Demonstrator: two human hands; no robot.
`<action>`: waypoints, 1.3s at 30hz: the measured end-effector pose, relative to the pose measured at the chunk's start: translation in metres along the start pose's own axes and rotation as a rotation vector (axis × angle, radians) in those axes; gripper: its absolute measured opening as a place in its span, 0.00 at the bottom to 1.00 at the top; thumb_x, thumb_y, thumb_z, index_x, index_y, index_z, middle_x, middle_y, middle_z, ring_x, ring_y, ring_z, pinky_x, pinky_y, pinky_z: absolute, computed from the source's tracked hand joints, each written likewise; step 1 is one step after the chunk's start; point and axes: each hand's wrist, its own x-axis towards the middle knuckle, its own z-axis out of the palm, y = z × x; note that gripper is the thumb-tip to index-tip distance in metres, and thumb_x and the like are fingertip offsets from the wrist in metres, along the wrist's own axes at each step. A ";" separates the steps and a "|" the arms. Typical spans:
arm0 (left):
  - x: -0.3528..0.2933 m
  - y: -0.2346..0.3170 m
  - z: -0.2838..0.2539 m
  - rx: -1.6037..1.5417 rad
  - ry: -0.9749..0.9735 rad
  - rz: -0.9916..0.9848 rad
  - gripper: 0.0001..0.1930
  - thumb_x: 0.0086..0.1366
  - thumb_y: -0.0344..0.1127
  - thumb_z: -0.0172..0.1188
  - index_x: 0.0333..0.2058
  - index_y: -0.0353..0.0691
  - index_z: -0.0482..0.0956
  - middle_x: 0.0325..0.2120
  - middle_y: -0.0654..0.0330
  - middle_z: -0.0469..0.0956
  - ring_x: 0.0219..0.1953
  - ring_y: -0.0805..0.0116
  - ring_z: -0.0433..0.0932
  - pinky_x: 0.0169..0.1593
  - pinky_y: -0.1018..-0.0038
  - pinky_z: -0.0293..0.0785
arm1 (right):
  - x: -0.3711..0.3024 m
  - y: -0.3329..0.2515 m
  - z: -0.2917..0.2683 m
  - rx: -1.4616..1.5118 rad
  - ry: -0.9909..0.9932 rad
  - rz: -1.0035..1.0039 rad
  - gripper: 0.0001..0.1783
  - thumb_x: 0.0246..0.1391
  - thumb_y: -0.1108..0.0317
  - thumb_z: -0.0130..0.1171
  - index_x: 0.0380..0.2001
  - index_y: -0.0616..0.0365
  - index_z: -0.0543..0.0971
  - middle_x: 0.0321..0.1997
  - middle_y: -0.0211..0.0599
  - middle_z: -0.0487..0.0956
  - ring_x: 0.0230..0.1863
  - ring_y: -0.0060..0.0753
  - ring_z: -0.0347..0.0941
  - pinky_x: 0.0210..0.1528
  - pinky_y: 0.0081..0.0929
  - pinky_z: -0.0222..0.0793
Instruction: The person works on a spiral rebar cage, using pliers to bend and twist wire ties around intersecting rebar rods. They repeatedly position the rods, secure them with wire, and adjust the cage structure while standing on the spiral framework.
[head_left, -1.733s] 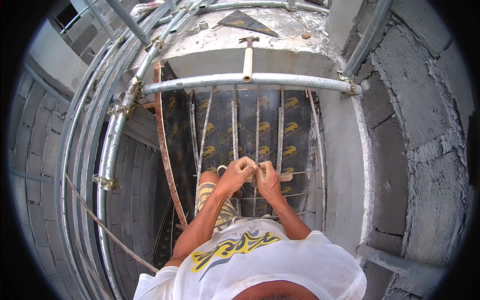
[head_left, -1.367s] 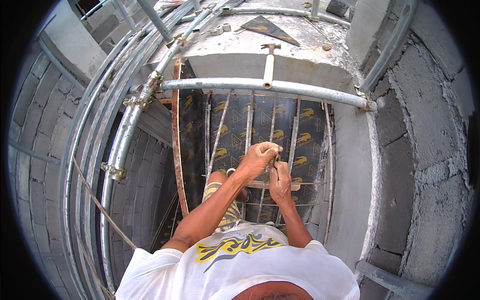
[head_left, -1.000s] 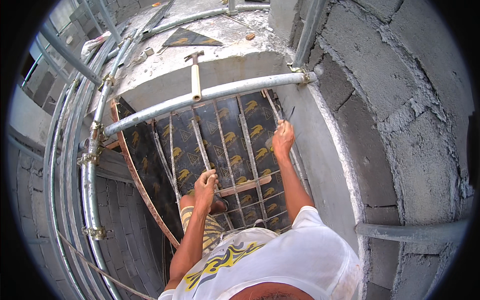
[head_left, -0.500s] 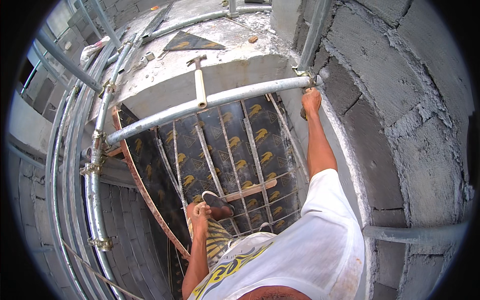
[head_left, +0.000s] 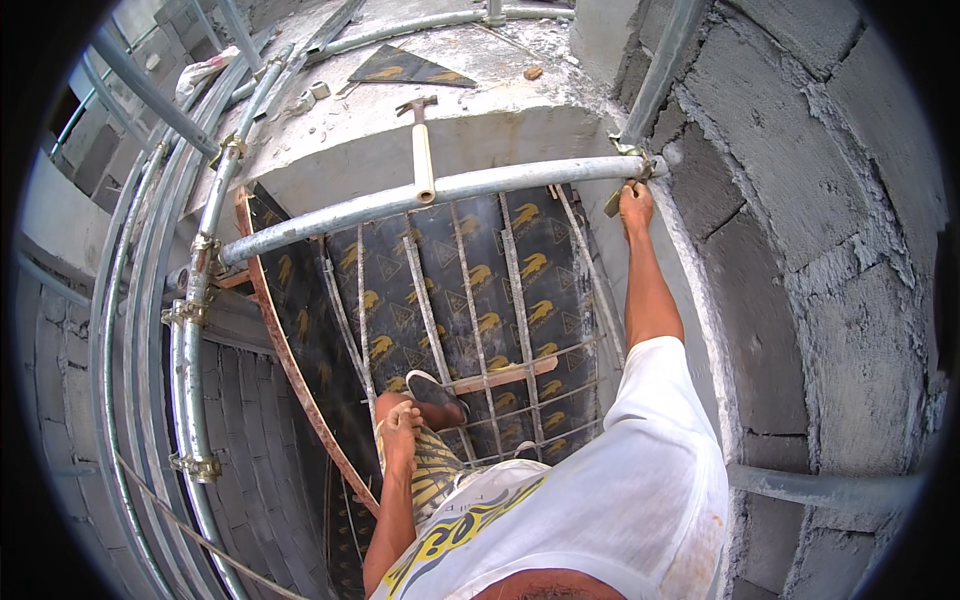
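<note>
- Shirt [head_left: 590, 510], white with yellow and dark marks, is covering the person's body, closest of all.
- Striped shorts [head_left: 437, 472] are showing beside it, and the left hand [head_left: 401, 425] is hanging near the bent knee. Its fingers are curling close together, leaving me unable to tell if they are pinching anything.
- A dark shoe [head_left: 437, 400] is poking out past the knee, near a strip of wood [head_left: 505, 376].
- Thin bars [head_left: 516, 283] are crossing in front of a big black board [head_left: 545, 300] with yellow animal marks.
- The right hand [head_left: 636, 207] is reaching far forward. Its fingers are curling tight around a small flat brown piece [head_left: 612, 204], which is sticking out on the left, just below the metal clamp [head_left: 632, 150] at the right end of a long pipe [head_left: 520, 177].
- A hammer [head_left: 422, 155] is lying with its head on the concrete slab [head_left: 510, 92] and its handle reaching over to the pipe.
- Farther back, a dark three-cornered board [head_left: 413, 67] and a brown lump [head_left: 533, 73] are lying on the slab.
</note>
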 end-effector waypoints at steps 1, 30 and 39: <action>-0.001 0.002 -0.001 0.006 0.017 -0.011 0.18 0.76 0.46 0.54 0.53 0.39 0.76 0.38 0.62 0.80 0.36 0.75 0.79 0.36 0.80 0.75 | -0.001 -0.001 0.001 -0.032 0.007 0.008 0.19 0.58 0.62 0.54 0.49 0.60 0.82 0.47 0.57 0.83 0.51 0.60 0.79 0.56 0.46 0.71; -0.111 -0.046 -0.054 -0.298 0.568 0.059 0.15 0.77 0.37 0.48 0.52 0.33 0.77 0.39 0.60 0.81 0.38 0.73 0.80 0.42 0.75 0.77 | -0.178 0.062 0.064 -0.102 -0.124 -0.330 0.19 0.59 0.66 0.49 0.43 0.64 0.85 0.46 0.49 0.85 0.46 0.50 0.81 0.52 0.40 0.75; -0.246 -0.132 -0.120 -0.517 1.192 -0.093 0.14 0.76 0.40 0.50 0.50 0.39 0.78 0.38 0.60 0.82 0.37 0.72 0.80 0.40 0.72 0.76 | -0.432 0.046 0.076 0.026 -1.331 -0.150 0.14 0.68 0.69 0.51 0.47 0.65 0.80 0.34 0.36 0.80 0.30 0.28 0.76 0.33 0.28 0.72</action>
